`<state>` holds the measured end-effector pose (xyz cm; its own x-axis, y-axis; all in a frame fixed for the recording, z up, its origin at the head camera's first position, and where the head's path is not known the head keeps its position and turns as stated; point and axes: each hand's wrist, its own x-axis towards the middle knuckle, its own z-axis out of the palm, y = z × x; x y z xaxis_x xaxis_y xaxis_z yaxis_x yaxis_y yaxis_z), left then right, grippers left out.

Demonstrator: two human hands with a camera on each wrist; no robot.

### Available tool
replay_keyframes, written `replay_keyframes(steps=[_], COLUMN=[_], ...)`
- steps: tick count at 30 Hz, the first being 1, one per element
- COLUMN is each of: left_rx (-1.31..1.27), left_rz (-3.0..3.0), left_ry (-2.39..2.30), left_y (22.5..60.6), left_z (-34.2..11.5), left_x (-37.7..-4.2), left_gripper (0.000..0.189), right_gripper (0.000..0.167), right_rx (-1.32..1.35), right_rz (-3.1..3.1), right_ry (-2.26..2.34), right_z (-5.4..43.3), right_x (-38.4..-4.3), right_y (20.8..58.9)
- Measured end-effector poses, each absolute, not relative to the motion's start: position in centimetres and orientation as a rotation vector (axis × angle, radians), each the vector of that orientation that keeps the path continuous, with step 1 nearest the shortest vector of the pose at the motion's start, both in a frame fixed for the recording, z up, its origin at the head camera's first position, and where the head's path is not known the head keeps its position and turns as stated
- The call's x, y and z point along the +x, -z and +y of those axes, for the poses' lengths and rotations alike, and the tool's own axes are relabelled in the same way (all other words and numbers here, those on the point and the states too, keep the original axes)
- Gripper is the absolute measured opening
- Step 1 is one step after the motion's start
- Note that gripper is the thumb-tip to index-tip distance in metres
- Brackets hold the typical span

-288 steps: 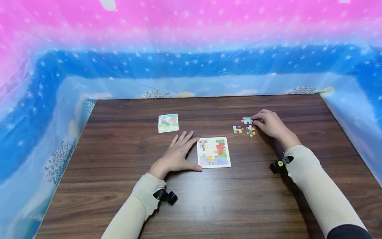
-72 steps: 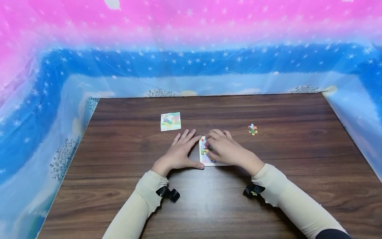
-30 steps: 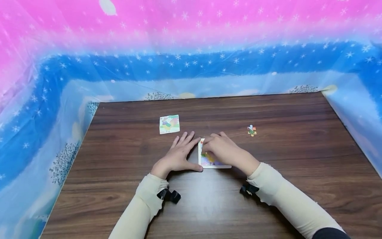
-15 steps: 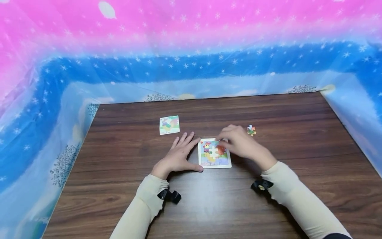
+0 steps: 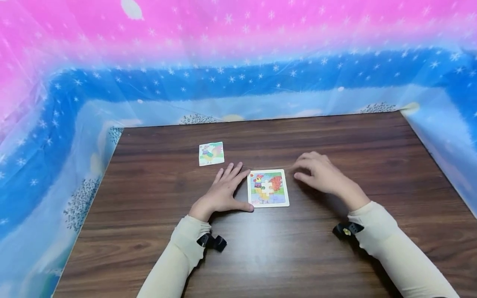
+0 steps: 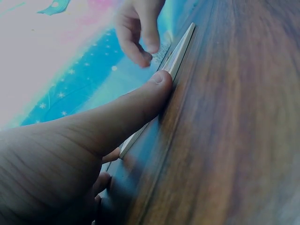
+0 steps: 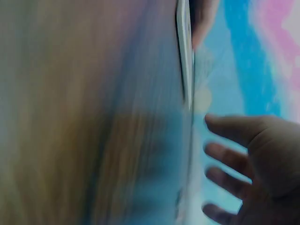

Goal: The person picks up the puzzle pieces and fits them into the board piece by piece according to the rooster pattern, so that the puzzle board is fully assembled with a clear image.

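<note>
A square jigsaw puzzle board (image 5: 267,205) with a rooster picture lies flat on the table, a white piece-shaped gap showing near its middle. My left hand (image 5: 220,192) is spread at the board's left side, its thumb and a fingertip touching the edge; the left wrist view shows the thumb (image 6: 140,101) against the rim. To the right of the board, my right hand (image 5: 320,174) hovers over the table with fingers loosely bent and apart, holding nothing that I can see. The loose puzzle piece seen earlier on that side is hidden by this hand in the head view.
A small picture card (image 5: 211,154) of a rooster lies behind the left hand. The dark wooden table (image 5: 246,252) is bordered at the back and sides by a pink and blue curtain (image 5: 238,78) with snowflakes.
Earlier, my right hand picked among three loose pieces; two left that spot and the board's picture filled in. Just now the hand has moved off the board to the right, over the last loose piece.
</note>
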<state>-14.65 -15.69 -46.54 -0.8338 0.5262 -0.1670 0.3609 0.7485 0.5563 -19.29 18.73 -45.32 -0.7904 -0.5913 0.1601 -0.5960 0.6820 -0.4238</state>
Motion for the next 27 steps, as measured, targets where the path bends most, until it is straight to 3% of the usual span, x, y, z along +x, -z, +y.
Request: replay_keyframes(steps=[4, 7, 13, 27], left_rx=[0.682, 0.682, 0.696, 0.691], left_rz=[2.637, 2.634, 2.644, 2.637], left_ry=[-0.739, -0.737, -0.741, -0.747], left_y=[46.8, 46.8, 46.5, 46.6], left_z=[-15.7, -15.8, -15.8, -15.7], left_x=[-14.6, -14.6, -14.9, -14.7], left_gripper=[0.115, 0.115, 0.115, 0.114], right_gripper=[0.068, 0.077, 0.077, 0.054], right_rx=[0.777, 0.716, 0.758, 0.726], right_rz=[-3.007, -3.095, -3.172, -3.181], right_ry=[-0.755, -0.801, -0.850, -0.612], right_z=[21.5, 23.2, 24.5, 23.6], right_x=[-21.1, -22.0, -23.1, -23.0], right_y=[45.8, 45.9, 45.0, 44.9])
